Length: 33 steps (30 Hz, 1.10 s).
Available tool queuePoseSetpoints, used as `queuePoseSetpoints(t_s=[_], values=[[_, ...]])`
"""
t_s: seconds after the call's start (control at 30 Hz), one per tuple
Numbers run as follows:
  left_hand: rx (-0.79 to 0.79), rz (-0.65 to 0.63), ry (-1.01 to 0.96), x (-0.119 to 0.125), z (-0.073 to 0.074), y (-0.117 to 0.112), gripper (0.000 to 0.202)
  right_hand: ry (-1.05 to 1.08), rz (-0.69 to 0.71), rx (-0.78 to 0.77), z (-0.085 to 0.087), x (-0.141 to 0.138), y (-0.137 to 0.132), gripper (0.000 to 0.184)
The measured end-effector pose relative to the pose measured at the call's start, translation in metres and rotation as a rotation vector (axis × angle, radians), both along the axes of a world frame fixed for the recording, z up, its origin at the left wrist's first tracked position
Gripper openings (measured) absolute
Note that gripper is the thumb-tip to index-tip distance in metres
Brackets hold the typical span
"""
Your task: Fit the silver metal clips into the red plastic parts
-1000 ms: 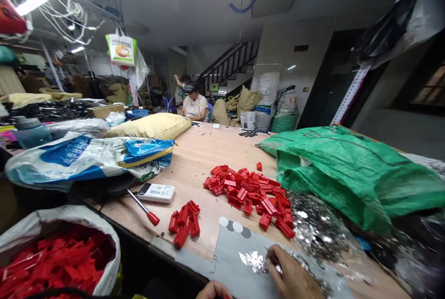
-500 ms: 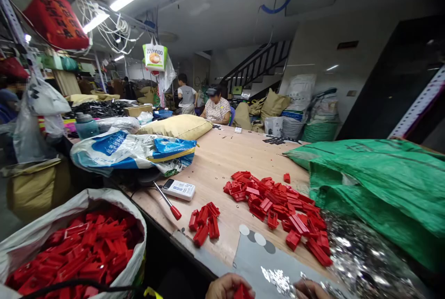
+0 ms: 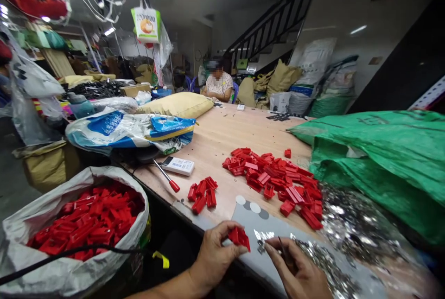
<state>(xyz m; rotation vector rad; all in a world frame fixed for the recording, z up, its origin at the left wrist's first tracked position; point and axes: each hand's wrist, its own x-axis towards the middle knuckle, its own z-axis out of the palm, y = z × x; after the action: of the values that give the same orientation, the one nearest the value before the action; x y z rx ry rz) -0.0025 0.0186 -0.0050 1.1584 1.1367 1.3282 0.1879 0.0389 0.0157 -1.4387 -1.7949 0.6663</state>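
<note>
My left hand (image 3: 217, 255) is closed around a hollow red plastic piece (image 3: 239, 238), holding it over the table's near edge. To its right, my right hand (image 3: 295, 264) is pinched at the fingertips, where a small silver metal piece (image 3: 261, 246) shows; a dark, thin shape between the fingers is unclear. Below and beyond the right hand, shiny small metal parts (image 3: 321, 259) lie spread on a grey mat (image 3: 243, 218). A large pile of red plastic pieces (image 3: 267, 176) rests past the mat, and a smaller group of red pieces (image 3: 201, 193) sits to the left.
At the left stands a white sack (image 3: 137, 225) full of red pieces. A red-handled lever (image 3: 170, 181) and a white box-shaped device (image 3: 179, 165) are near the table edge. A green sack (image 3: 375, 150) lies right. Across the table sits a person (image 3: 219, 81).
The view has tilted down and both hands have come further into sight. The red piece stays in my left hand. A standing person at the back is no longer visible.
</note>
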Motion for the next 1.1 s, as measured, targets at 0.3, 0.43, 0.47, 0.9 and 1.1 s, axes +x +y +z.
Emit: queuePoseSetpoints(t_s=[0.3, 0.43, 0.47, 0.9, 1.1], values=[[0.102, 0.074, 0.305, -0.001, 0.009, -0.004, 0.036, 0.042, 0.071, 0.07, 0.011, -0.021, -0.006, 0.022], [0.121, 0.09, 0.342, 0.002, 0.012, -0.008, 0.034, 0.004, 0.08, 0.179, 0.004, -0.023, -0.001, 0.02], [0.117, 0.087, 0.341, 0.003, 0.012, -0.008, 0.034, -0.001, 0.08, 0.197, 0.002, -0.023, 0.0, 0.019], [-0.181, -0.032, -0.202, 0.016, 0.008, -0.005, 0.031, 0.042, -0.005, 0.053, -0.014, -0.008, -0.001, 0.023], [-0.387, -0.212, -0.373, 0.035, 0.007, -0.004, 0.032, 0.077, -0.064, 0.052, -0.01, -0.007, -0.009, 0.023]])
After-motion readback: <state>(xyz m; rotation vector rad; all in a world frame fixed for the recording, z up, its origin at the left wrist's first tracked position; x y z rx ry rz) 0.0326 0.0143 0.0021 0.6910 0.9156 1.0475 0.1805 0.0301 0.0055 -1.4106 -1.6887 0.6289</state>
